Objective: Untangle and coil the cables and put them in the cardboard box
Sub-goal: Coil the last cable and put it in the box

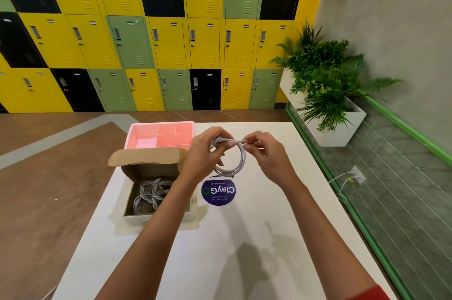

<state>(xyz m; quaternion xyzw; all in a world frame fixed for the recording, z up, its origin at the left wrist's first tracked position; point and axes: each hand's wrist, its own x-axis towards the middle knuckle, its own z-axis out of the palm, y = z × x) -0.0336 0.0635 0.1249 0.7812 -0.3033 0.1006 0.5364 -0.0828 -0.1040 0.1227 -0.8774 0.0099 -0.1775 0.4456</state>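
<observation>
Cable in hand: a grey coiled cable (233,158) is held above the white table (244,250), just right of the cardboard box (146,172), hanging as a round loop of several turns.
Left hand: the left hand (203,153) is closed around the upper left of the coil, fingers pinching the bundled turns.
Right hand: the right hand (266,150) pinches the cable's loose end at the top of the loop with its fingertips; it appears to be wrapping or tucking that end.
Box contents: coiled grey cables (151,195) already lie inside, flaps open.
Nearby: pink divided tray (161,134) behind the box; round blue sticker (218,192) on the table below the coil.
Handling, judged: light, soft, springy; the turns will likely spread if released untied.
Best hold, judged: at the wrapped crossing on top, all turns pinched together.
</observation>
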